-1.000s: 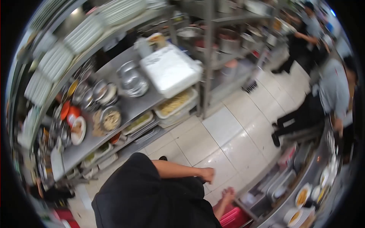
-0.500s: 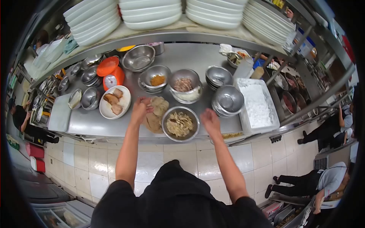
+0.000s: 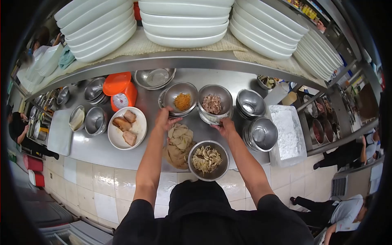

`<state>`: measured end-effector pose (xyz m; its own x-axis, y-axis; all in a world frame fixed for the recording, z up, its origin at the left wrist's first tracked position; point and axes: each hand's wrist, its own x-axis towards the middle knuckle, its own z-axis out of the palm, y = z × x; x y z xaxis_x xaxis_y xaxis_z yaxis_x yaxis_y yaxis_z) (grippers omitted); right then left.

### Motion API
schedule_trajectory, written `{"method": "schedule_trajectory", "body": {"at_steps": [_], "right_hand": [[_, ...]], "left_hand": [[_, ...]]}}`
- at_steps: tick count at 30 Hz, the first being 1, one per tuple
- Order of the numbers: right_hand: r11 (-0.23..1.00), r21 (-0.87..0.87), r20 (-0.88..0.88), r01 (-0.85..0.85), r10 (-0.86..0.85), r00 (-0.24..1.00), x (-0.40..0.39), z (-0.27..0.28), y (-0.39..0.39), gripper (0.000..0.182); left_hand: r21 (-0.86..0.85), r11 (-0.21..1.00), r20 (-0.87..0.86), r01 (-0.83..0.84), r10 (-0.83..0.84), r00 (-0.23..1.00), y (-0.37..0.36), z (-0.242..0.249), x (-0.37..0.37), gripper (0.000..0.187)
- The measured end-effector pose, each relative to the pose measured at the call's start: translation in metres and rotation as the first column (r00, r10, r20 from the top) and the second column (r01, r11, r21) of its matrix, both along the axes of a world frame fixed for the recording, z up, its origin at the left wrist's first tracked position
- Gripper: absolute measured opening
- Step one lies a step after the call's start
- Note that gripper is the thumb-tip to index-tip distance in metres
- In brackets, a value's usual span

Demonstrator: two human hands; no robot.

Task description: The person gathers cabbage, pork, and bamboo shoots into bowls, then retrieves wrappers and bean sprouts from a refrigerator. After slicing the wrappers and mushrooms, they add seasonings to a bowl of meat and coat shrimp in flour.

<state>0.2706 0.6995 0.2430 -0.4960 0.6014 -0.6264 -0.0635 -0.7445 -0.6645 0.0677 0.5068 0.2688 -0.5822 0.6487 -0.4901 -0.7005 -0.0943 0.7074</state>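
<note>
My left hand (image 3: 164, 119) is at the near left side of a metal bowl of orange shreds (image 3: 182, 101), thumb by the rim and fingers along its lower side. At the near right side of a metal bowl of chopped pinkish meat (image 3: 212, 104), my right hand (image 3: 224, 127) has its thumb by the rim and fingers below. That bowl sits on another bowl. Between my forearms, a metal bowl of sliced mushrooms and pale shreds (image 3: 207, 160) stands near the counter edge, beside a crumpled tan cloth (image 3: 178, 143).
A white dish with browned meat pieces (image 3: 121, 136) and an orange scale (image 3: 121, 98) stand left. Stacked metal bowls (image 3: 262, 134) and a tub of white powder (image 3: 284, 132) are right. A shelf (image 3: 183, 61) with white dishes (image 3: 185, 30) overhangs the counter. Other people work at both sides.
Both hands have moved forward, past the mushroom bowl and cloth, to the two filled bowls behind. The camera view has shifted, with the shelf appearing larger.
</note>
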Motion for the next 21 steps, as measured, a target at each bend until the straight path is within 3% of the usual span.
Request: {"method": "schedule_trajectory", "body": {"at_steps": [4, 6, 10, 14, 21], "right_hand": [[0.998, 0.003, -0.009, 0.069, -0.069, 0.998, -0.048, 0.003, 0.045, 0.037], [0.987, -0.118, 0.000, 0.109, -0.110, 0.994, -0.067, -0.004, 0.082, 0.039], [0.994, -0.042, -0.013, 0.104, -0.104, 0.994, -0.103, -0.013, 0.150, 0.037], [0.990, 0.136, -0.124, 0.047, -0.030, 0.992, -0.118, 0.007, 0.196, 0.038], [0.970, 0.240, -0.142, 0.047, -0.013, 0.990, -0.108, 0.024, 0.244, 0.039]], "left_hand": [[0.048, 0.996, -0.001, -0.075, 0.075, 0.997, 0.049, -0.001, -0.011, 0.034], [0.046, 0.992, 0.012, -0.116, 0.116, 0.993, 0.078, 0.000, -0.016, 0.035], [0.069, 0.984, -0.007, -0.164, 0.165, 0.986, 0.143, 0.000, -0.032, 0.043], [0.330, 0.915, 0.054, -0.230, 0.225, 0.973, 0.211, -0.042, -0.062, 0.048], [0.334, 0.892, 0.079, -0.305, 0.296, 0.952, 0.247, -0.052, -0.074, 0.044]]}}
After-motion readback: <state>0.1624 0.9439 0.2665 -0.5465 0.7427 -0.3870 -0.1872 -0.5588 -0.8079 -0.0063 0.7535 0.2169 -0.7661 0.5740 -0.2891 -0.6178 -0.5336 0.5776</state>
